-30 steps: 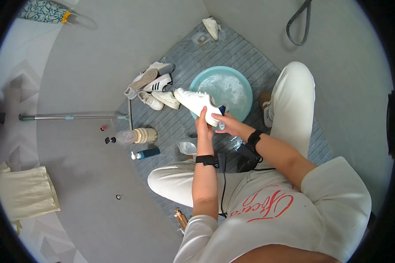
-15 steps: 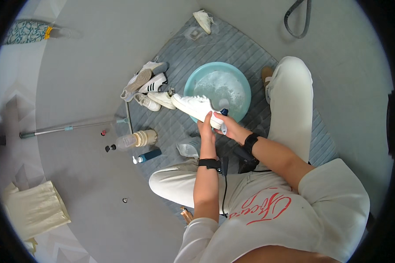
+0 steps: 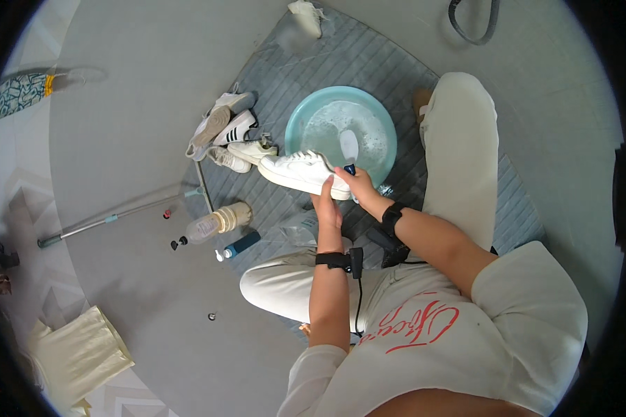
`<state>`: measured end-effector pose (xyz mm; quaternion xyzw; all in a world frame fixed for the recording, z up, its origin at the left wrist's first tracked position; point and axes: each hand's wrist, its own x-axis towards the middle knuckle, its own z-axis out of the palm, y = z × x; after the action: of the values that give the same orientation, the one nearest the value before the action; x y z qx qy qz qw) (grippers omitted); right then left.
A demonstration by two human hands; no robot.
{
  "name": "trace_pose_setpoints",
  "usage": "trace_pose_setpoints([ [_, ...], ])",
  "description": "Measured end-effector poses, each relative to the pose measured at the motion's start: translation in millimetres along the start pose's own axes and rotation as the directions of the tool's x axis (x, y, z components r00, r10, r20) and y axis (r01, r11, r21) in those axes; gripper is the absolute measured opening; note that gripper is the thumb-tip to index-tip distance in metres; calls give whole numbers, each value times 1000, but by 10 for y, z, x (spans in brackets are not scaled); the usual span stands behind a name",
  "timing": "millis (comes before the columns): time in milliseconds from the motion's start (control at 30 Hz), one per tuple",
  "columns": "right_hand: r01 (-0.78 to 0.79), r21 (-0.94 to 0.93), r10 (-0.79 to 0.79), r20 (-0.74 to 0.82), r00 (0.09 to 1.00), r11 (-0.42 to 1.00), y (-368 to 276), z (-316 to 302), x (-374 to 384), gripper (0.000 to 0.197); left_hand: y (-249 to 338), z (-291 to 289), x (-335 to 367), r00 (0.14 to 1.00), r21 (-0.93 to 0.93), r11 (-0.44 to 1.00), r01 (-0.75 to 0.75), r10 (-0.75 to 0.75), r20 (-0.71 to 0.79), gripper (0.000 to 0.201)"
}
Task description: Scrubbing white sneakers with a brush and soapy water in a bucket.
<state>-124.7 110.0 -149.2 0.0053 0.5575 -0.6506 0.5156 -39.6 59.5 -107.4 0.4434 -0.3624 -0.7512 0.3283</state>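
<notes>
My left hand [image 3: 326, 207] is closed around the heel end of a white lace-up sneaker [image 3: 295, 171], held on its side with the toe to the left, over the basin's near rim. Close beside the heel, my right hand [image 3: 360, 186] grips a brush with a dark blue part and a white oval head [image 3: 349, 144]. That head points away from me, over the soapy water in the light blue basin [image 3: 293, 132]. Whether the brush touches the sneaker I cannot tell. My right fingers partly hide its handle.
Several shoes [image 3: 238, 128] lie left of the basin, and a white shoe [image 3: 306, 17] at the far edge of the grey mat [image 3: 396, 62]. Nearer left are a clear bottle [image 3: 203, 228], a beige container [image 3: 238, 214], a blue pump bottle [image 3: 243, 243] and a long pole [image 3: 129, 214].
The brush head has moved away from the sneaker's heel, farther out over the basin water. The sneaker has tilted closer to level. The whole view has shifted slightly.
</notes>
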Motion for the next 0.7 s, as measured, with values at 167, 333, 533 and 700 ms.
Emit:
trace_pose_setpoints([
  [167,-114,61,107,112,988,992,-116,-34,-53,40,71,-47,-28,1000,27,1000,-5,5,-7,58],
  [333,-319,128,272,290,918,939,-192,32,-219,44,318,-203,-40,998,117,992,-46,51,-35,57],
  [533,-303,-75,306,45,951,950,107,-220,29,40,63,-347,310,993,423,900,102,-67,-98,59],
  [700,-283,-232,285,-24,958,931,200,-486,113,34,-464,-454,738,962,514,825,234,-120,-246,56],
])
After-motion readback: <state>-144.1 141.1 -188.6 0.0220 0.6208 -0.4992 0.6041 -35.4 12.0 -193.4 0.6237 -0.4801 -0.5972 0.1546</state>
